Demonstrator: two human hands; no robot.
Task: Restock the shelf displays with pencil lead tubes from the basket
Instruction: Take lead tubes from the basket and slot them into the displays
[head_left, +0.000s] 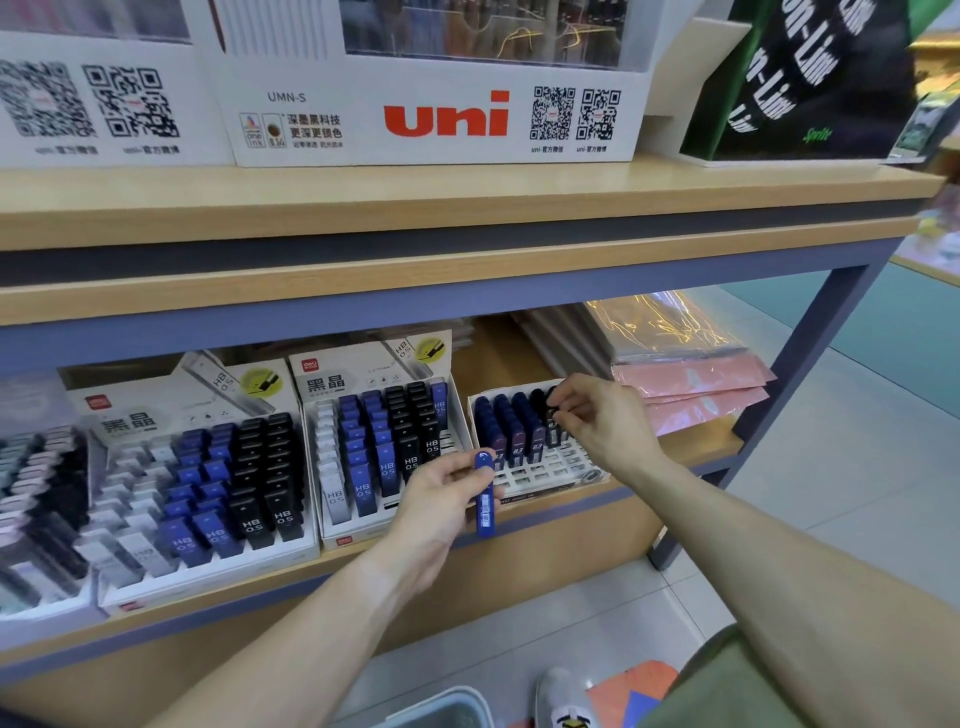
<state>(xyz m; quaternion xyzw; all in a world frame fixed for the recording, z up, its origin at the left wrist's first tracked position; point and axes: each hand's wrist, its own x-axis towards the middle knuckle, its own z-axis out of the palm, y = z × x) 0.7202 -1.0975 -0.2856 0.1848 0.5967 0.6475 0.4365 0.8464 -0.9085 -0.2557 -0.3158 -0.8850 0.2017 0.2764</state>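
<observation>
Left hand (441, 491) fingers clamped on a blue plastic lead tube (484, 493), just left-front of the white gridded display tray (550, 470). Right hand (597, 415) fingers pinching a dark tube (553, 423) standing in that tray's back-right row.

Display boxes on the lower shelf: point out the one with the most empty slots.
The rightmost white grid display box, under the right hand: its front rows are bare, unlike the fuller boxes beside it.
</observation>
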